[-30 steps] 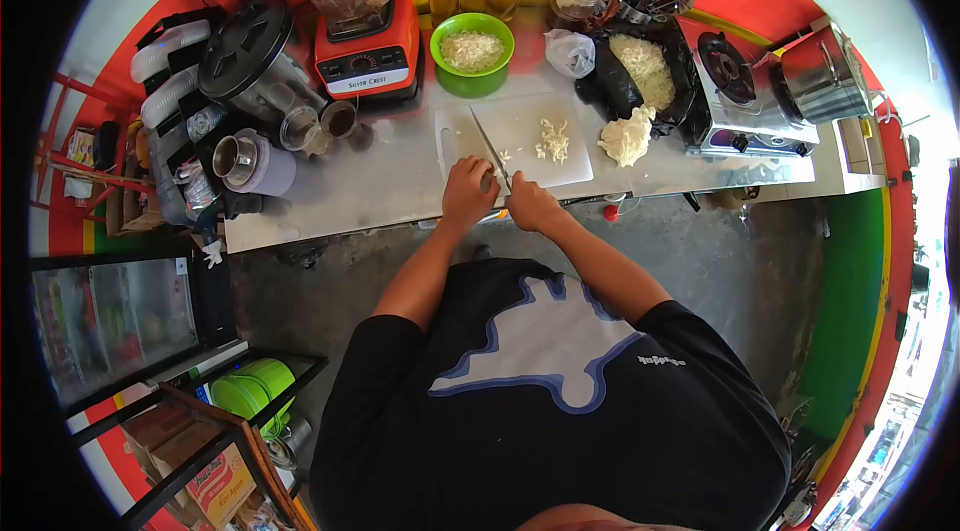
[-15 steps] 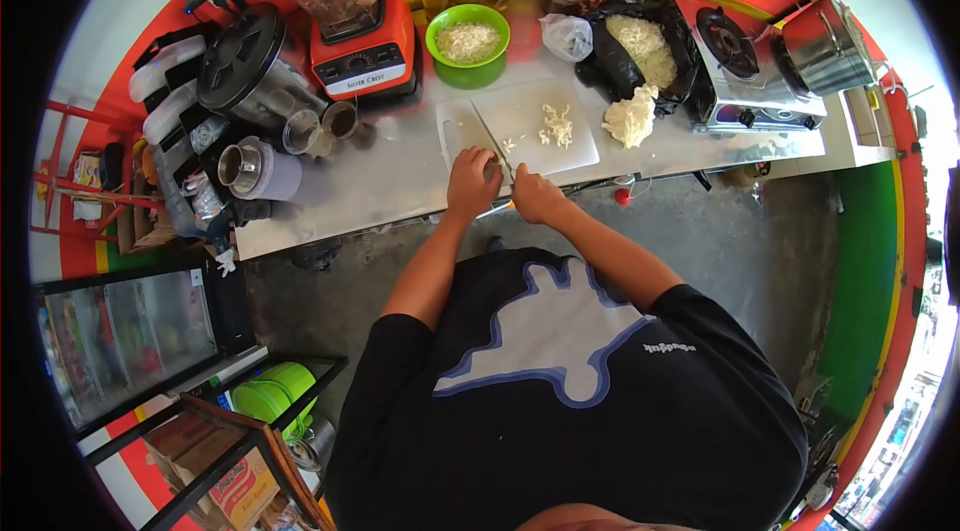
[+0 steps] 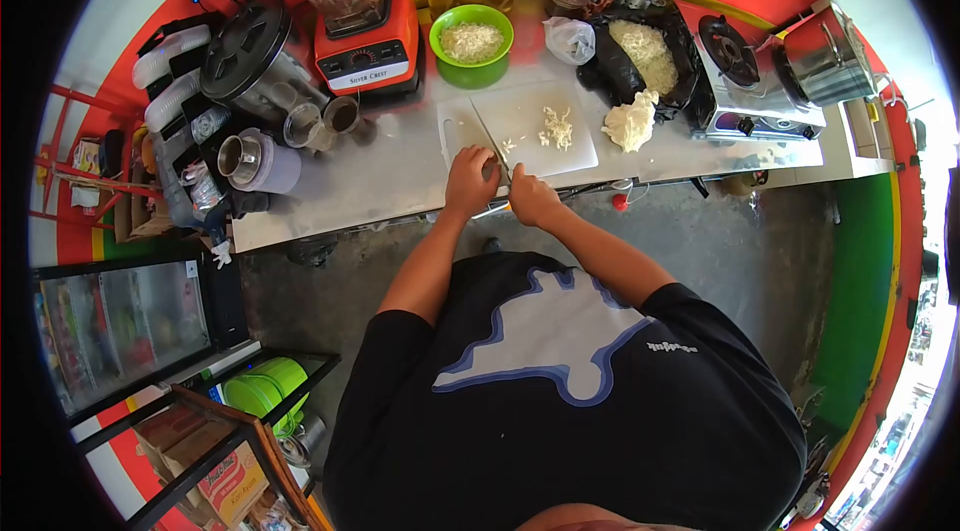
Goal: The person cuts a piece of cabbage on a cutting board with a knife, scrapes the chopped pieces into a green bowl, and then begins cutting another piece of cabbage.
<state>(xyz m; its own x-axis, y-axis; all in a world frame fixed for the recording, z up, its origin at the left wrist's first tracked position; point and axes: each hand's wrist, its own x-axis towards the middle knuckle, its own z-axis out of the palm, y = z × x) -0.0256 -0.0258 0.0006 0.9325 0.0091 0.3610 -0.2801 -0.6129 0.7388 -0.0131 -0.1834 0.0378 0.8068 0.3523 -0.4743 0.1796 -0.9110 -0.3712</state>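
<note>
My right hand (image 3: 533,199) is closed around the handle of a knife (image 3: 487,128). Its long blade points away from me across the white cutting board (image 3: 575,153). Just left of the blade, my left hand (image 3: 470,181) rests at the board's near edge with fingers bent and pressed down; what lies under them is hidden. A small heap of pale shreds (image 3: 557,129), like cut cabbage, lies on the board right of the knife, with smaller bits by the blade. A crinkled, cream-white chunk (image 3: 630,121), perhaps cabbage, sits by the board's right edge.
Behind the board stands a green bowl (image 3: 472,71) of pale shreds. A black bag (image 3: 690,56) with more shreds lies near the stove (image 3: 757,121). A red blender (image 3: 367,56), cups (image 3: 342,116) and a steel-topped container (image 3: 265,163) occupy the left side of the metal counter (image 3: 340,186).
The view has shifted slightly. My right hand and the knife handle have moved a little toward me and left; my left hand stays beside the blade.
</note>
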